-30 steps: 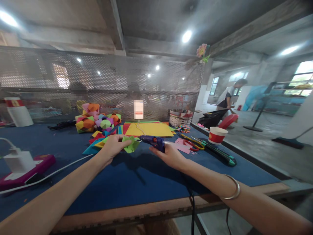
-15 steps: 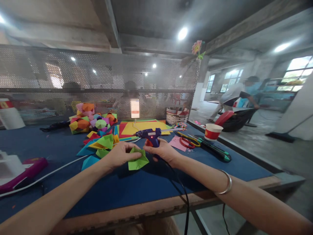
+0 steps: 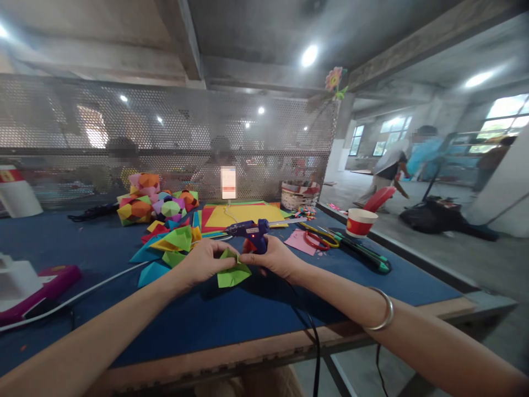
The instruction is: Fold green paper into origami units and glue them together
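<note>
My left hand pinches a folded green paper piece over the blue table. Wrapped round the handle of a dark blue glue gun is my right hand, its thumb against the edge of the green paper. The gun points left, a small red light glows on it, and a clear glue stick sticks out at its back. Folded papers in green, yellow, red and blue lie left of my left hand. Flat yellow sheets are behind the gun.
Paper balls stand back left, a lit phone mid-back, a basket behind. Red scissors, a green-black cutter and a paper cup lie right. A power strip sits left. A person bends beyond the table.
My right hand and the glue gun have shifted slightly left, and the thumb now meets the green paper. In the background, the black bag has dropped to the floor and the person has shifted.
</note>
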A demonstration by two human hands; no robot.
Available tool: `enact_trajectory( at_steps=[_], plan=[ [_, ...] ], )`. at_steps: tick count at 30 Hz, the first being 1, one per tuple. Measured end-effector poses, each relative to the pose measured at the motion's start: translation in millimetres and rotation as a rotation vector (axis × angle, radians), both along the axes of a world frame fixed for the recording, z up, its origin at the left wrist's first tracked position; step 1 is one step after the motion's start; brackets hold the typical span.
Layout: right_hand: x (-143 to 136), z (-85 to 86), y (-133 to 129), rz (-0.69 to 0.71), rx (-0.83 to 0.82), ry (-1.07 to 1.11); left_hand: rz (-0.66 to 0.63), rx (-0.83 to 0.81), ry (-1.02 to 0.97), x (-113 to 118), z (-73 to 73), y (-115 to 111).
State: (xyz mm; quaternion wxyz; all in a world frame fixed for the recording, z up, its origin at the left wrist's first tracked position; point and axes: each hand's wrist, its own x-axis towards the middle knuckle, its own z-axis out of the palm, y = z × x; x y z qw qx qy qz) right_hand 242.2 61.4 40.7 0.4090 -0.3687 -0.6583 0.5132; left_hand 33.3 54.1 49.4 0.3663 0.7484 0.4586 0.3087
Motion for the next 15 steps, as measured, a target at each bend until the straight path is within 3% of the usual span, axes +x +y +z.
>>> enact_trajectory(
  at_steps=[7,15],
  plan=[
    [0.7,-2.0,0.6,-0.047,0.076,-0.099,-0.04,0.016,0.081,1.1,-0.7,-0.3],
    [-3.6,2.3,-3.4,-0.147,0.206,-0.173,-0.019,0.037,0.041,4.2,-1.4,-1.5]
  ],
)
